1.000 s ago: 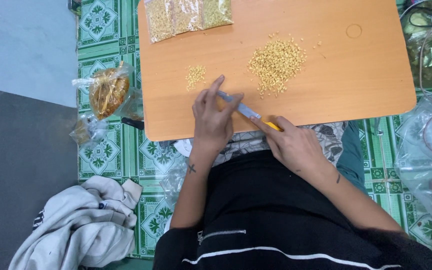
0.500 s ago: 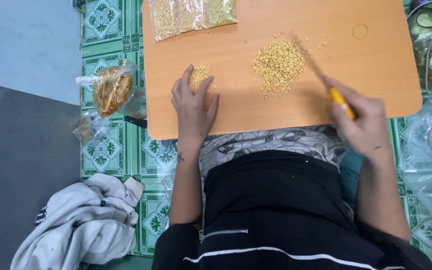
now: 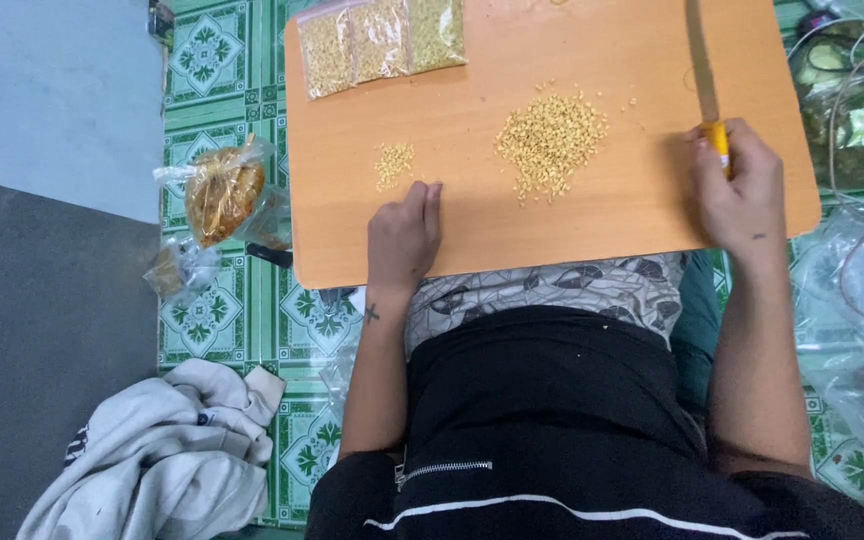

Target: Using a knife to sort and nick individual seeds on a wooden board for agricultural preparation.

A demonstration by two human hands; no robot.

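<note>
Resting flat, fingers together, left hand (image 3: 404, 232) is lying near small grain pile (image 3: 393, 163); right hand (image 3: 739, 185) is gripping yellow-handled tool (image 3: 717, 140), right of large pile (image 3: 550, 137).

A person in a black zip-up top (image 3: 552, 400), crossed low by a thin white stripe and fitted with a small metal zipper at one side. A grey-and-white leaf-patterned garment (image 3: 552, 285) shows above the black cloth. Both forearms are bare, without sleeves. The left grip (image 3: 404, 235) has a small dark cross-shaped mark just below it at the wrist; the right grip (image 3: 742, 190) carries a tiny dark mark on its back.
</note>
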